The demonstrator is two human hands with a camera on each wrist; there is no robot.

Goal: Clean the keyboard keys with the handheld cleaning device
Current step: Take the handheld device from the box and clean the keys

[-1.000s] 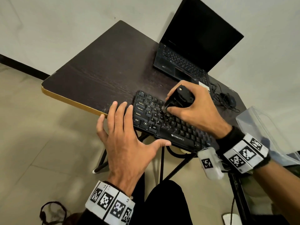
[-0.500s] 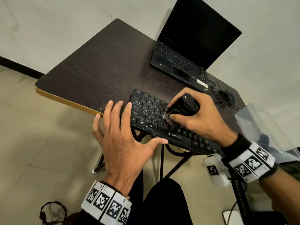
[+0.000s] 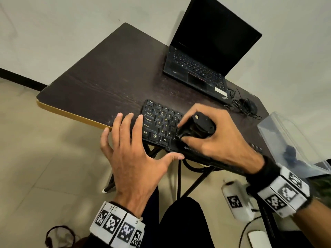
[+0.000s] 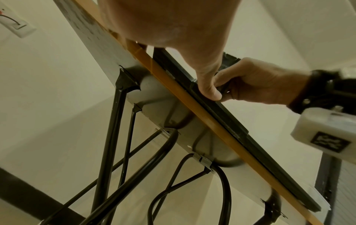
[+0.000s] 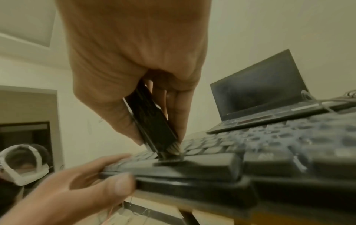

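Table [image 3: 100,72] of dark wood grain with a tan edge strip, set on black folding metal legs, over a beige tiled floor beside a plain pale wall. Laptop [image 3: 206,56] seen open with a dark screen at the far side, a mouse [image 3: 249,104] and tangled cable just beside it. Keyboard [image 3: 161,122] is laid along the near edge, its front slightly overhanging. Cleaning device [image 3: 197,127], black, is gripped by the right hand [image 3: 215,138] with fingers curled round it; its long axis is tilted, the rear cap up toward the camera, the brush tip down-left on the lower letter rows, possibly between keys. Left hand [image 3: 132,158] is spread flat, fingers straight on the table at the keyboard's left end, thumb pressed against its front edge, nothing grasped.
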